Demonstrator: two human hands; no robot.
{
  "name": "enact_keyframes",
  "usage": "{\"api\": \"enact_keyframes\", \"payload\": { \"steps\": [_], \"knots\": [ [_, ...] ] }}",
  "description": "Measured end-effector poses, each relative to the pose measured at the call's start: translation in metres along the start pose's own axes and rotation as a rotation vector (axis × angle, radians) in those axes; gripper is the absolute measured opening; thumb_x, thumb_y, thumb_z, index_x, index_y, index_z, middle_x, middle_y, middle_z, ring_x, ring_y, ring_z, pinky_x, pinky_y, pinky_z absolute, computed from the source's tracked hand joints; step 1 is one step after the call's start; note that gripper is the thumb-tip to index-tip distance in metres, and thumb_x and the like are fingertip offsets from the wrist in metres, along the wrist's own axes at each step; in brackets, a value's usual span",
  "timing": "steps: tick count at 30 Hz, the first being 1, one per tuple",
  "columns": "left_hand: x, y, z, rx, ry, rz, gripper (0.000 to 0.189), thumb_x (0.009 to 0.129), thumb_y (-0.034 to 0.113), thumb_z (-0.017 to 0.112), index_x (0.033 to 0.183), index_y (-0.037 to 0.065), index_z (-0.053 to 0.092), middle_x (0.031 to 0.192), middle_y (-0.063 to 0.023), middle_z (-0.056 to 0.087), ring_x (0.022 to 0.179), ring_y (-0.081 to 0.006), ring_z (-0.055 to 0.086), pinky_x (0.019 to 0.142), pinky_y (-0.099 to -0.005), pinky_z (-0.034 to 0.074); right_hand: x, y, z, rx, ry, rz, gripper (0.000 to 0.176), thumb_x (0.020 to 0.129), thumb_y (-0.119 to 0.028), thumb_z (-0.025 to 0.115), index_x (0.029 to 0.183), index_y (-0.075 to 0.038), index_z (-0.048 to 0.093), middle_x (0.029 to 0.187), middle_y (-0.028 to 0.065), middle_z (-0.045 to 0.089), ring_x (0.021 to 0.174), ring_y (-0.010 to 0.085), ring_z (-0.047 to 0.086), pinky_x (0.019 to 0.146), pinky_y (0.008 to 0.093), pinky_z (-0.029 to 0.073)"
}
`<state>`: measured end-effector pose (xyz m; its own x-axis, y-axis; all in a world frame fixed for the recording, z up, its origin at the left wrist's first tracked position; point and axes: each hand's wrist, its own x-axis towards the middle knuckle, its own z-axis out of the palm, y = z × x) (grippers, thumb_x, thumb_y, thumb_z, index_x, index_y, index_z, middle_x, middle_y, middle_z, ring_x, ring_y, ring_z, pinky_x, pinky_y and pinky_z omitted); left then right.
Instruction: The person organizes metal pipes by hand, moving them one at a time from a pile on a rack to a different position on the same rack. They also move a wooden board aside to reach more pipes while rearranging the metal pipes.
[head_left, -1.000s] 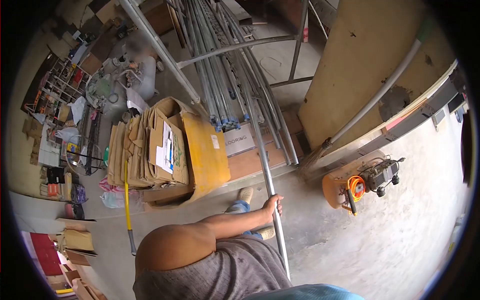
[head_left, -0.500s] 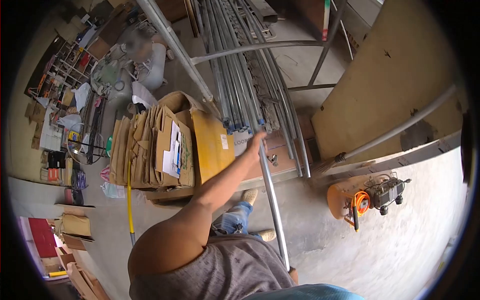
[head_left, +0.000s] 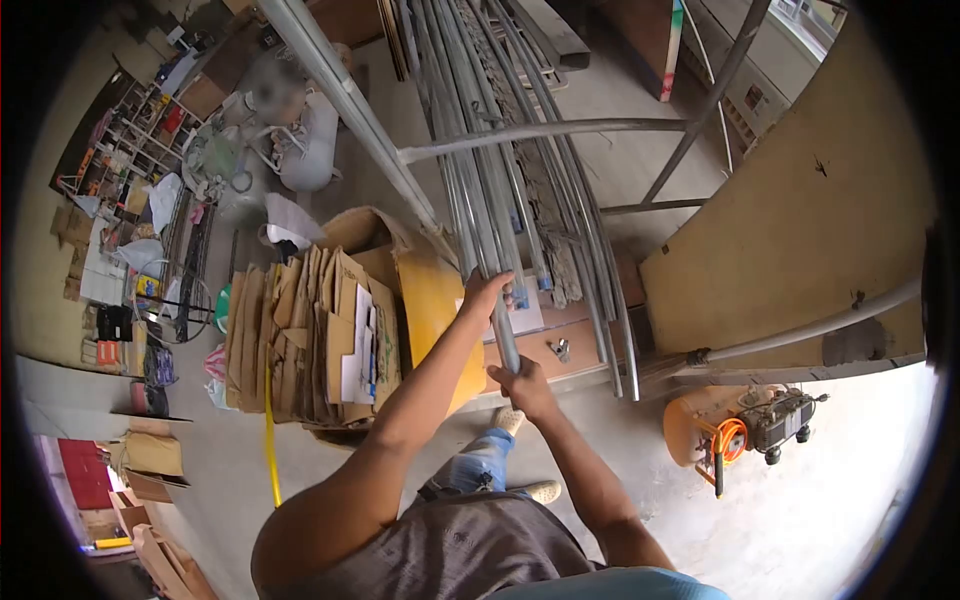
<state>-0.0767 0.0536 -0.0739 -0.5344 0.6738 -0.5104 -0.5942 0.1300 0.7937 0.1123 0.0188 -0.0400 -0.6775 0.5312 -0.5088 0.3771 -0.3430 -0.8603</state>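
Observation:
A long metal pipe (head_left: 506,340) slants away from me among the bundle of pipes (head_left: 465,170), several of which have blue ends. My left hand (head_left: 488,295) is wrapped round this pipe close to the ends of the bundle. At the pipe's near end, my right hand (head_left: 524,390) is closed with its thumb against the metal. Below the bundle lies a brown board (head_left: 570,352) with a small metal fitting (head_left: 560,349) on it. Folded cardboard (head_left: 300,340) and a yellow carton panel (head_left: 440,320) stand left of my left forearm.
A metal frame (head_left: 560,128) crosses over the pipes. At right, an orange air compressor (head_left: 705,420) stands on the floor beneath a large tan panel (head_left: 770,230). A broom handle (head_left: 820,327) runs along the panel. Grey tanks (head_left: 310,145) and cluttered shelves (head_left: 130,140) are at left.
The held pipe has slid forward into the bundle; its near end has moved from beside my body to just before my left hand. My right hand has come forward with it.

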Motion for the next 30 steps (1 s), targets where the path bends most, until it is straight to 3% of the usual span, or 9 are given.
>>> {"api": "enact_keyframes", "payload": {
  "steps": [7, 11, 15, 16, 17, 19, 20, 23, 30],
  "knots": [
    [0.004, -0.031, -0.037, 0.134, 0.283, 0.016, 0.025, 0.078, 0.023, 0.072, 0.072, 0.009, 0.052, 0.053, -0.0005, 0.047, 0.039, -0.0133, 0.045, 0.035, -0.0294, 0.039, 0.027, 0.05, 0.047, -0.278, 0.132, -0.083, 0.036, 0.076, -0.028, 0.07, 0.087, 0.004, 0.057, 0.071, 0.018, 0.063, 0.064, 0.0264, 0.062, 0.06, 0.0395, 0.048],
    [-0.05, -0.085, -0.028, 0.02, 0.276, -0.21, 0.024, 0.078, 0.023, 0.071, 0.073, 0.011, 0.051, 0.054, -0.0009, 0.048, 0.04, -0.0133, 0.048, 0.037, -0.029, 0.041, -0.033, 0.091, 0.029, -0.359, 0.176, 0.0, 0.035, 0.073, -0.025, 0.069, 0.088, 0.004, 0.057, 0.077, 0.029, 0.062, 0.075, 0.0409, 0.064, 0.066, 0.0468, 0.049],
    [-0.093, -0.121, -0.025, 0.082, 0.204, -0.226, 0.022, 0.077, 0.02, 0.07, 0.078, 0.008, 0.052, 0.056, -0.0018, 0.05, 0.042, -0.0124, 0.05, 0.039, -0.0297, 0.044, -0.069, 0.128, 0.02, -0.43, 0.195, -0.098, 0.037, 0.074, -0.026, 0.066, 0.092, 0.004, 0.057, 0.073, 0.0269, 0.062, 0.07, 0.0426, 0.064, 0.064, 0.0476, 0.051],
    [-0.089, -0.136, -0.035, 0.254, 0.155, -0.238, 0.027, 0.078, 0.024, 0.068, 0.085, 0.003, 0.052, 0.061, -0.0093, 0.057, 0.05, -0.0217, 0.059, 0.047, -0.0363, 0.05, -0.071, 0.131, 0.016, -0.453, 0.161, -0.038, 0.038, 0.074, -0.028, 0.065, 0.092, 0.004, 0.057, 0.072, 0.0269, 0.062, 0.07, 0.0427, 0.064, 0.064, 0.0472, 0.051],
    [-0.081, -0.15, -0.047, 0.256, 0.158, -0.24, 0.027, 0.078, 0.024, 0.068, 0.085, 0.003, 0.052, 0.061, -0.0093, 0.057, 0.05, -0.0217, 0.059, 0.047, -0.0363, 0.05, -0.073, 0.133, 0.013, -0.472, 0.131, 0.022, 0.038, 0.074, -0.029, 0.064, 0.091, 0.004, 0.057, 0.072, 0.0268, 0.062, 0.07, 0.0428, 0.064, 0.064, 0.0469, 0.051],
    [-0.073, -0.168, -0.068, 0.997, 0.079, 0.026, 0.037, 0.078, 0.032, 0.065, 0.089, 0.0, 0.051, 0.071, -0.0196, 0.063, 0.065, -0.0332, 0.066, 0.06, -0.0422, 0.053, -0.062, 0.151, 0.01, -0.427, 0.117, 0.049, 0.04, 0.074, -0.03, 0.062, 0.093, 0.004, 0.056, 0.073, 0.0278, 0.062, 0.072, 0.0433, 0.064, 0.067, 0.0475, 0.051],
    [-0.076, -0.152, -0.065, 1.013, 0.046, -0.02, 0.046, 0.078, 0.04, 0.063, 0.092, -0.002, 0.05, 0.079, -0.0256, 0.064, 0.076, -0.0394, 0.065, 0.069, -0.0442, 0.052, -0.054, 0.157, 0.013, -0.44, 0.112, 0.019, 0.04, 0.074, -0.03, 0.062, 0.094, 0.004, 0.056, 0.074, 0.0286, 0.062, 0.074, 0.0438, 0.064, 0.069, 0.0484, 0.051],
    [-0.078, -0.127, -0.069, 0.985, 0.078, -0.109, 0.048, 0.078, 0.042, 0.063, 0.093, -0.002, 0.051, 0.078, -0.0232, 0.065, 0.075, -0.0373, 0.066, 0.068, -0.0441, 0.052, -0.046, 0.152, 0.03, -0.396, 0.128, -0.035, 0.04, 0.073, -0.029, 0.061, 0.092, 0.005, 0.055, 0.078, 0.0316, 0.061, 0.078, 0.0466, 0.062, 0.074, 0.051, 0.05],
    [-0.06, -0.131, -0.018, 0.989, 0.252, 0.034, 0.051, 0.087, 0.049, 0.055, 0.099, 0.0, 0.053, 0.078, -0.0252, 0.065, 0.079, -0.0431, 0.064, 0.069, -0.0505, 0.05, 0.015, 0.117, 0.006, -0.576, 0.242, -0.148, 0.044, 0.077, -0.03, 0.063, 0.097, 0.007, 0.051, 0.076, 0.0311, 0.062, 0.074, 0.0492, 0.062, 0.067, 0.0529, 0.051]
  ]
}}
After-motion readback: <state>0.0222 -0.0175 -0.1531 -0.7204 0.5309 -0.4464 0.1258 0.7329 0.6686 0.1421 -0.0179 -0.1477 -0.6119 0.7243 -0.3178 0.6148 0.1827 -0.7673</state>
